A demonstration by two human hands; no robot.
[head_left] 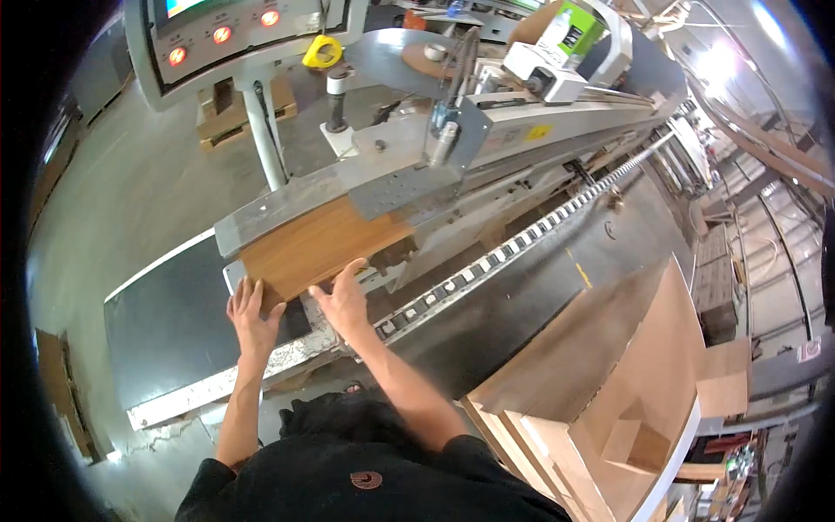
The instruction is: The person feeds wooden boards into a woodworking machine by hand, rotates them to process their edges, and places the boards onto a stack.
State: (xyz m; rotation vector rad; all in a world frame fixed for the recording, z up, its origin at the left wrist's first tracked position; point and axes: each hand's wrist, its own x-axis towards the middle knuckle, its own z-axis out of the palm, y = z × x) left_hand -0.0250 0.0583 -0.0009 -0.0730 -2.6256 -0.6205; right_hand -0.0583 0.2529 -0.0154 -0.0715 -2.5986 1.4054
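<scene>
Nearest us, our left hand (251, 324) lies with its fingers a little spread over the near left corner of a brown wooden board (322, 248); it presses rather than grips, which probably steadies that end. Our right hand (346, 304) sits farther along the board's near edge, thumb and fingers apart; we cannot tell whether the fingertips touch the wood. At our lower right stand large brown panels (652, 365), within reach of that side.

The board rests at the right end of the dark desk (174, 322), its far edge along a grey metal bar (283, 202), which we take as a guide to line it up straight. Its right end meets a metal plate (404, 187), probably a cover over the machine. To the right runs a black-and-white track (491, 261). Beyond, a yellow tape measure (323, 52) sits near the control panel (204, 56), placed handily, we suppose, for checking.
</scene>
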